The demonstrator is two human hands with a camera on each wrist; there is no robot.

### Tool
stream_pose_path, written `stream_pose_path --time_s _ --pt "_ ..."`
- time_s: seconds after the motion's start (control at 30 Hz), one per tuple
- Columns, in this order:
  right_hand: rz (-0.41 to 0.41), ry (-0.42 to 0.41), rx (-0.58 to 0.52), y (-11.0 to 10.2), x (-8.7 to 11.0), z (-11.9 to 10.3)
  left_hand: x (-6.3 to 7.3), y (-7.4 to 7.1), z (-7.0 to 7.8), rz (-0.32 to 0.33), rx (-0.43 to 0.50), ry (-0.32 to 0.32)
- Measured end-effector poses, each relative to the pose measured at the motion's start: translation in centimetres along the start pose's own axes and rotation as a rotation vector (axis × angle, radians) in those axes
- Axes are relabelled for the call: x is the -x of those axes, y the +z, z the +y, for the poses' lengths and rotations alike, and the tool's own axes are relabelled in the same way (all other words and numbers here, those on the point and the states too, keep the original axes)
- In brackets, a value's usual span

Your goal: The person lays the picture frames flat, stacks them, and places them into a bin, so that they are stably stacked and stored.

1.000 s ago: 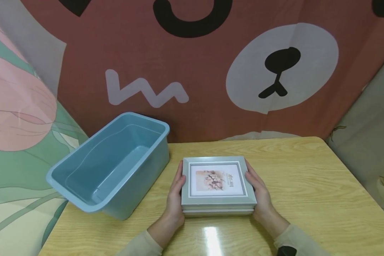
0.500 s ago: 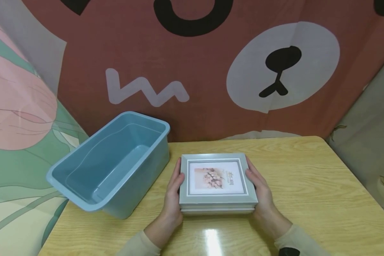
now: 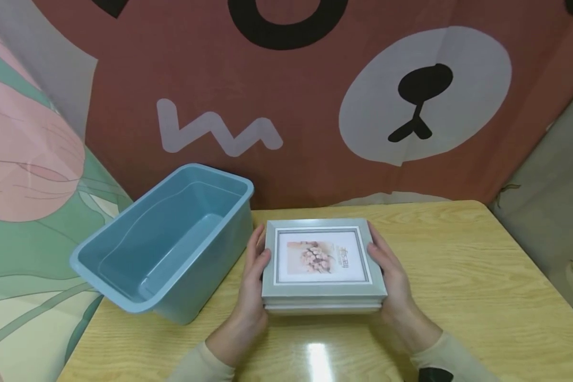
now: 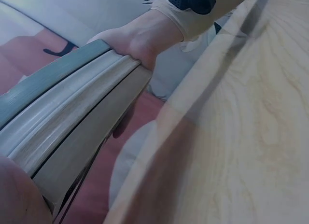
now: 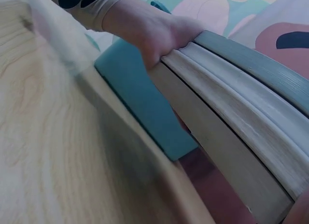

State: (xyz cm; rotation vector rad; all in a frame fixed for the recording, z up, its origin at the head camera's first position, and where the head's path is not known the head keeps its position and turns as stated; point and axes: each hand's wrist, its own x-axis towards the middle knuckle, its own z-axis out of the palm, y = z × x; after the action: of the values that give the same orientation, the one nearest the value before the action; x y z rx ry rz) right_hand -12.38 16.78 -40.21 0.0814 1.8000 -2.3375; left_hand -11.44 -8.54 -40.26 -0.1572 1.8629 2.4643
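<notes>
A stack of picture frames [image 3: 324, 289] is held level between both hands in the head view. The top one has a grey-green border and a floral print marked "free style". My left hand [image 3: 249, 292] grips the stack's left side, and my right hand [image 3: 400, 292] grips the right side, thumbs along the edges. Seen from the left wrist, the stacked frames [image 4: 72, 108] show grey-green, white and beige edges, with a gap between them and the table. From the right wrist the same layered edges [image 5: 231, 108] appear above the tabletop. Most fingertips are hidden behind the stack.
A blue plastic bin [image 3: 219, 265] with nothing in it stands to the left on the wood-grain table [image 3: 458, 265]. Behind the table hangs a reddish-brown cloth [image 3: 305, 180] with a cartoon bear. A flowered cloth [image 3: 33, 254] hangs at the left.
Both hands have lifted the stack of picture frames; it sits higher and slightly farther left in the head view. The head view has also tilted down slightly.
</notes>
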Motion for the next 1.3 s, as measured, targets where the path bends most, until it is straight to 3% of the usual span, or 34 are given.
stream_pose_path --time_s 0.37,0.73,0.87,1.0,1.3 --pt "-0.022 -0.076 0.015 0.9 0.1 -1.8 0.1 -0.2 1.8 -0.040 -0.004 0.000" --pt "-0.035 -0.055 -0.003 1.6 -0.1 -2.7 0.1 -0.3 2.7 -0.036 0.023 0.025" --pt "-0.052 -0.057 -0.014 1.9 -0.1 -3.1 0.2 -0.4 3.3 -0.016 -0.010 0.034" --pt "-0.060 -0.063 -0.022 2.4 -0.1 -3.5 0.3 -0.6 4.1 -0.009 -0.039 0.029" --pt "-0.082 -0.117 -0.023 3.7 -0.5 -5.1 0.6 -0.9 6.4 -0.037 -0.007 0.049"
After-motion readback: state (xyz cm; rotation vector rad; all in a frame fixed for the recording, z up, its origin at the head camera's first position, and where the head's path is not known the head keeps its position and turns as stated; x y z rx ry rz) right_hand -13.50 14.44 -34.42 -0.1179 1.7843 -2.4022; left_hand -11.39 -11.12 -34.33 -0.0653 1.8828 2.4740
